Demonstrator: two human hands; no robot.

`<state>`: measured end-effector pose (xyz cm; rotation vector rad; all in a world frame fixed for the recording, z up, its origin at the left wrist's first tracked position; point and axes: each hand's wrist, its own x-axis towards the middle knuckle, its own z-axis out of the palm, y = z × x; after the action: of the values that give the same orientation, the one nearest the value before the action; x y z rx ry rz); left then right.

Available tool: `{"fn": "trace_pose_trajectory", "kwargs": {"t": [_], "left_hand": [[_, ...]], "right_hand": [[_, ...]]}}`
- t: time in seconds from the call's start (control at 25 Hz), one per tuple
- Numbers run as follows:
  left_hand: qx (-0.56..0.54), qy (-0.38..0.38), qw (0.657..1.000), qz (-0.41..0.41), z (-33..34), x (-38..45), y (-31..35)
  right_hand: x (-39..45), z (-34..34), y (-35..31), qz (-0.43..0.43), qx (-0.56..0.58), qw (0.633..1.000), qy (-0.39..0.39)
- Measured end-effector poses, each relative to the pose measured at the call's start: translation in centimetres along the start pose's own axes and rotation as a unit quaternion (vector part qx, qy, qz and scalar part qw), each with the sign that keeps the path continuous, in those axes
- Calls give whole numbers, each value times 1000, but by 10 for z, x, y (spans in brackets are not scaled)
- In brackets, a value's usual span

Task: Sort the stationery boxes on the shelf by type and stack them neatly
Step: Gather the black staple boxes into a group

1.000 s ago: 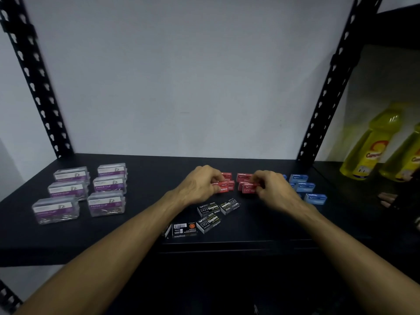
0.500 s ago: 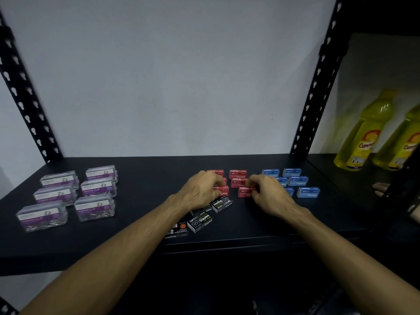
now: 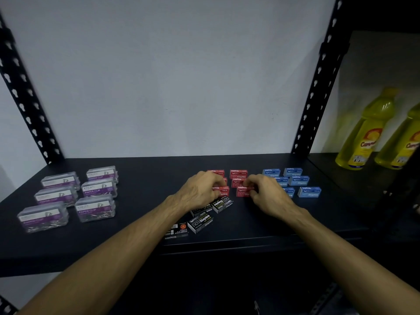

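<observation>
Several red staple boxes [image 3: 238,174] sit in two columns mid-shelf. My left hand [image 3: 200,189] pinches the front red box of the left column [image 3: 221,191]. My right hand [image 3: 267,193] pinches the front red box of the right column [image 3: 242,192]. Several blue staple boxes [image 3: 309,192] lie in rows to the right, partly behind my right hand. Black staple boxes [image 3: 200,222] lie loosely in front, near the shelf edge. Clear paper clip boxes [image 3: 95,208] with purple labels stand in two columns at the left.
The black shelf [image 3: 141,192] has perforated uprights at both sides and a white wall behind. Two yellow bottles [image 3: 363,135] stand on the neighbouring shelf at the right. A black box [image 3: 177,230] lies right at the front edge.
The view has shifted a little. Both hands stay on the front red boxes, which have moved slightly toward me and closer into line with their columns.
</observation>
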<state>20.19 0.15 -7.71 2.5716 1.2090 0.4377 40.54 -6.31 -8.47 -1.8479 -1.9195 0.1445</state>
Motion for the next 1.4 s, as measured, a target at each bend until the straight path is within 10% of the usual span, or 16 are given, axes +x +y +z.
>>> {"fn": "trace_pose_trajectory", "kwargs": {"t": [0.36,0.6,1.4], "left_hand": [[-31,40,999,5,-30,-25,-10],[-43,-18,999,-16,-30,-47,-18],[-60,-101,993,-5,-33,-49,-24]], "right_hand": [[-12,-9,-17,-63,-36,995,63],[-18,10,-43,-157,-50,986,-32],[-24,-3,-45,-125,-57,985,-108]]}}
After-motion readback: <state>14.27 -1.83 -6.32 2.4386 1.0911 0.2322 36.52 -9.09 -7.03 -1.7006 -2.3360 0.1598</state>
